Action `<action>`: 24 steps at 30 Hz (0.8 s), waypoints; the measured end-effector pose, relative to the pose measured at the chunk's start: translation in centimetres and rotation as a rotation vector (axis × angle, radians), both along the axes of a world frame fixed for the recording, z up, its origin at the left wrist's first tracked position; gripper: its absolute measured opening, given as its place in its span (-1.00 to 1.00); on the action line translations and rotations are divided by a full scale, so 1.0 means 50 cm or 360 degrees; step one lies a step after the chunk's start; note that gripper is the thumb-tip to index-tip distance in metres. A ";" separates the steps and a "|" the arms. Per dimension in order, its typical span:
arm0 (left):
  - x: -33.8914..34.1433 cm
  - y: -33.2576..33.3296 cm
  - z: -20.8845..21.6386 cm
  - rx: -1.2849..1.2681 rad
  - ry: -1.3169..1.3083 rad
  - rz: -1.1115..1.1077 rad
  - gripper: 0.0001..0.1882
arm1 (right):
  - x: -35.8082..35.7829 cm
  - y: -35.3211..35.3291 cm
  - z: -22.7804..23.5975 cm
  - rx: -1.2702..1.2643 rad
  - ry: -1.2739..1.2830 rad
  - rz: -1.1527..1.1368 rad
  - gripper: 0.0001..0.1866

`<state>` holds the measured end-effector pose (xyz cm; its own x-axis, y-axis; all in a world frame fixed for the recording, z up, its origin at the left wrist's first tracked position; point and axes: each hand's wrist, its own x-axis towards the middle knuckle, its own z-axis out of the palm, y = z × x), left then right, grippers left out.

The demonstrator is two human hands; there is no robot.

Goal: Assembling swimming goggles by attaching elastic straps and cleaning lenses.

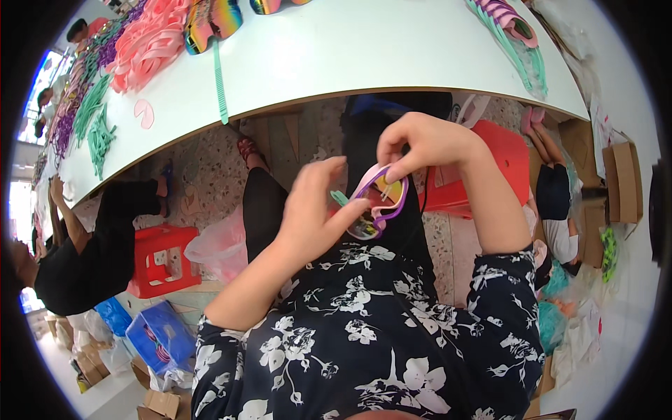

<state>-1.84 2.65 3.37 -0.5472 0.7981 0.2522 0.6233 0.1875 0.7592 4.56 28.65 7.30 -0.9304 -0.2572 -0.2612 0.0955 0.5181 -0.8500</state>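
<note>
Between my hands, above my lap, is a pair of swim goggles [397,208] with a pink and purple frame and shiny, yellowish mirrored lenses. My right hand [428,145] pinches the upper edge of the frame between thumb and fingers. On the other side, my left hand [311,203] has its thumb laid along the frame, its fingers raised and partly blurred. A short teal strap end [339,198] sticks out by the left thumb. The lower lens is partly covered by that thumb.
The white table [336,56] curves ahead, bearing coral-pink straps [150,45], teal straps [99,143], mirrored goggles [212,24] and a strap bundle [514,35]. Red stools [164,260] stand at left and right. A co-worker [87,234] sits at left, and another person [556,196] is at right.
</note>
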 end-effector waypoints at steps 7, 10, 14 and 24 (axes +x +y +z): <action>0.073 0.087 -0.122 0.0138 -0.1438 -0.0138 -0.40 | -0.011 0.017 -0.130 -0.0478 -0.0102 -0.0072 -0.76; 0.083 0.090 -0.192 0.0152 -0.1229 -0.0034 -0.39 | 0.038 -0.007 -0.185 -0.0332 0.0304 -0.0478 -0.73; 0.077 0.092 -0.173 0.0041 -0.1443 -0.0029 -0.43 | 0.148 -0.067 -0.221 -0.0478 0.0250 -0.1345 -0.74; 0.058 0.096 -0.154 0.0062 -0.1842 -0.0347 -0.47 | 0.229 -0.167 -0.216 -0.1205 0.0285 -0.1503 -0.74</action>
